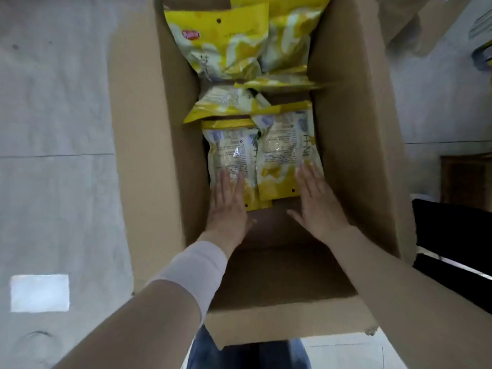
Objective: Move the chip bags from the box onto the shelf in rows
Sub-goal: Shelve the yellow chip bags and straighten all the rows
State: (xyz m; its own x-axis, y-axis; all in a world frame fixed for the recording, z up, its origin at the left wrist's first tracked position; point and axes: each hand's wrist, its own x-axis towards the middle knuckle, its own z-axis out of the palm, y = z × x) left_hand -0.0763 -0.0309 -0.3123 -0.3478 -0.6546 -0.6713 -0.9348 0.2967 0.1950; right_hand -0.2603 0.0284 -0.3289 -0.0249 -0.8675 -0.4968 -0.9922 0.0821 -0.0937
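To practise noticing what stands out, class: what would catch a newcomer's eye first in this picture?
The bright yellow chip bags lie in the far part of the open cardboard box, in the middle of the view. Two hands reach down into it: the left hand lies flat on the near left bag, the right hand touches the near right bag with straight fingers.

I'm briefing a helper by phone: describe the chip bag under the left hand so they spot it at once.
Look into the open cardboard box. Nearest the person, the left bag lies beside the right bag, pale backs up. Only it has the left hand flat on it.
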